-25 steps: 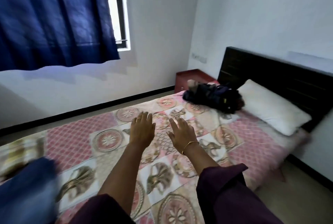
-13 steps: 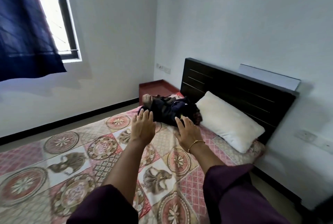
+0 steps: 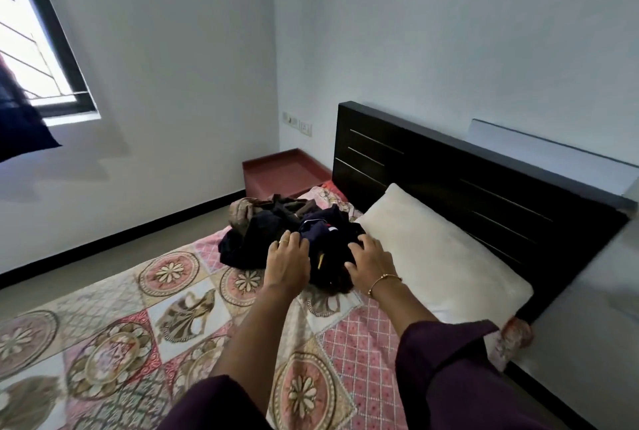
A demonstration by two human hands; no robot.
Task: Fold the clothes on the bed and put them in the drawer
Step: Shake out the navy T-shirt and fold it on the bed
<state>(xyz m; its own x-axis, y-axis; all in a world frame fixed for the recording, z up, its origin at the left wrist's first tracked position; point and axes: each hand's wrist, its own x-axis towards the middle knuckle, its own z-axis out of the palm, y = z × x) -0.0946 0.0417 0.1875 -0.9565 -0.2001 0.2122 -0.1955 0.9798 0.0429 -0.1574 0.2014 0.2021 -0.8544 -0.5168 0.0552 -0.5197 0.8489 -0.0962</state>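
**Dark clothes heaped at the far end of the bed, both hands reaching in**

Dark fabric makes up most of what we have to fold: a crumpled pile of clothes [image 3: 294, 232] lies at the far end of the bed [image 3: 145, 319], just left of the white pillow [image 3: 439, 267] and close to the black headboard [image 3: 484, 187]. A brownish patterned piece shows at the far left of the heap, and a navy garment with a small label lies on top. Nothing in the pile looks folded yet, so we judge the task to be at its very start.

We have both arms stretched forward over the patterned bedspread. Our left hand [image 3: 287, 262] rests on the near left side of the pile, its fingers [image 3: 294, 239] loosely curled over the dark cloth; whether they already pinch it we cannot tell. Our right hand [image 3: 367, 262] lies on the near right side, fingers spread and bent onto the fabric, touching rather than clearly gripping. The two hands flank the navy garment, which suits lifting one piece free or gathering the heap toward us, where the open spread gives room to lay it flat.

A reddish-brown bedside unit [image 3: 276, 174] stands beyond the pile in the far corner, against the wall; we cannot see from here whether it holds the drawer.

Loose sleeves may drag neighbouring pieces along when one is lifted.
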